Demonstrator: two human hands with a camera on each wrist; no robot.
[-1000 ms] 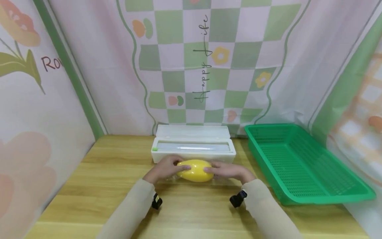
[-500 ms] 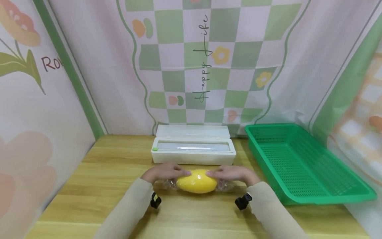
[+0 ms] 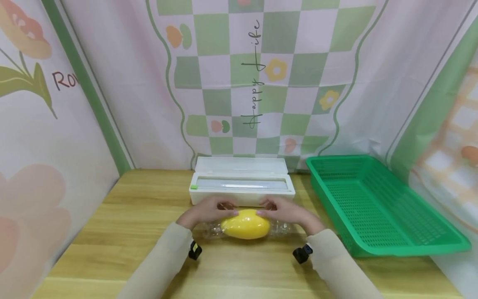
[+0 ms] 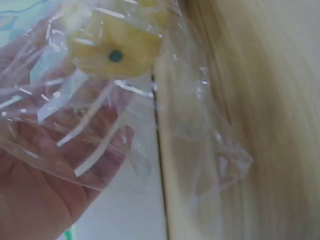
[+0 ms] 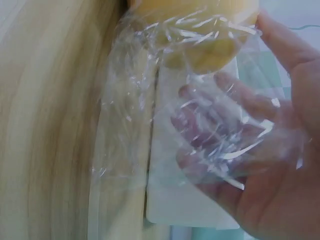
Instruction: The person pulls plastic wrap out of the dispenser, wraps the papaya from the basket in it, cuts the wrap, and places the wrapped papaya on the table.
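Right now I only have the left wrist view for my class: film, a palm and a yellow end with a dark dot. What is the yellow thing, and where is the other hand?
Observer: It is a yellow mango lying on the wooden table, clear film around it.
Operator: And the right hand?
Observer: The right hand is at the mango's other end, the left hand opposite; film covers the right hand's fingers.
Operator: Anything else on the table?
Observer: A white film box behind the mango, and a green basket to the right.
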